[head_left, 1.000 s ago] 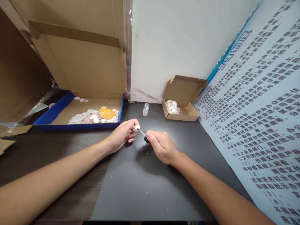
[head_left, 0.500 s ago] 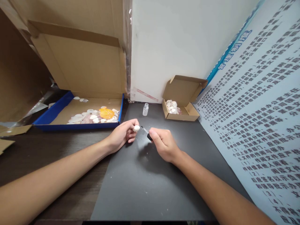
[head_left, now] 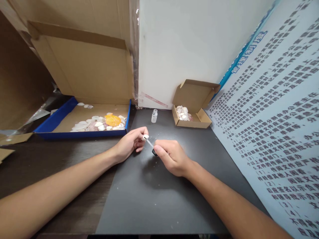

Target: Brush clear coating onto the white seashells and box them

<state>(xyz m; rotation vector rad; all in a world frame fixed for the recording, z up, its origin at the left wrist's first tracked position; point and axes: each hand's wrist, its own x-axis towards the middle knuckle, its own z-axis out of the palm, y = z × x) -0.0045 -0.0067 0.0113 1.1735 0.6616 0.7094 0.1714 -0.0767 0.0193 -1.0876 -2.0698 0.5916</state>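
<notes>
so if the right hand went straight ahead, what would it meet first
Probably the white seashell in the left hand; the applicator brush in the right hand appears to touch it, depth unclear.

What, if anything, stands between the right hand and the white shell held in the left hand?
Only the brush, held by its black cap in the right hand, spans that gap, its tip at the shell in the left hand. Nothing else visible blocks the way; the bottle stands farther back.
</notes>
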